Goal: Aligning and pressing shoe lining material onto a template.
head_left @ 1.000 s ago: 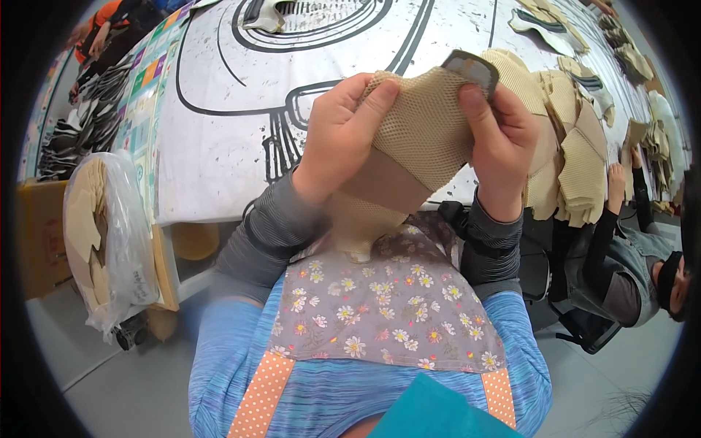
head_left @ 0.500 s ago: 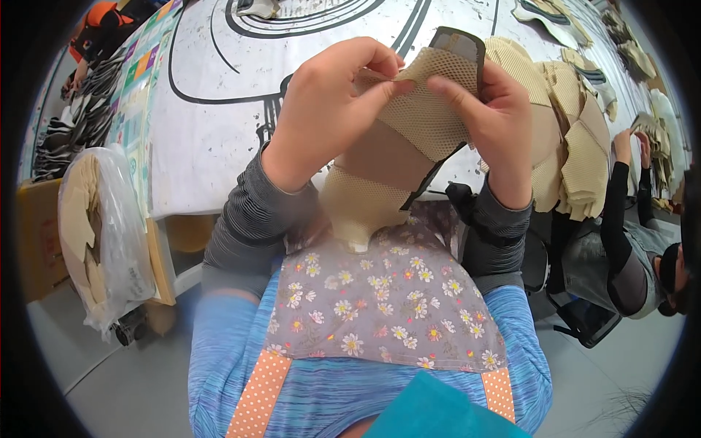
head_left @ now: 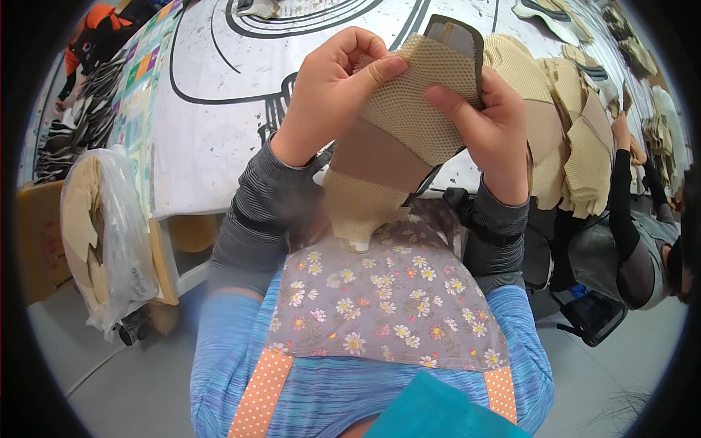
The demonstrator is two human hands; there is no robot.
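Note:
A long beige mesh fabric piece [head_left: 427, 91] with a smooth brown band across its middle is held up between both hands, over the table's near edge. It looks like a shoe upper. Dark lining shows along its right side and at its top end. My left hand [head_left: 325, 95] pinches the mesh's upper left edge between thumb and fingers. My right hand [head_left: 493, 128] grips the right edge, thumb on the front and fingers hidden behind. The piece's narrow lower end hangs before my flowered apron [head_left: 387, 306].
Stacks of similar beige pieces [head_left: 584, 146] lie on the white table [head_left: 219, 146] right of my hands. A clear plastic bag [head_left: 120, 233] of beige pieces stands at the left. Dark pieces [head_left: 77, 139] are piled far left. Co-workers are at the right [head_left: 628, 241] and far left [head_left: 95, 36].
My left hand has moved slightly up and left along the mesh edge, its thumb now farther from my right thumb. The piece's top end is a little higher. The right co-worker's hands have shifted.

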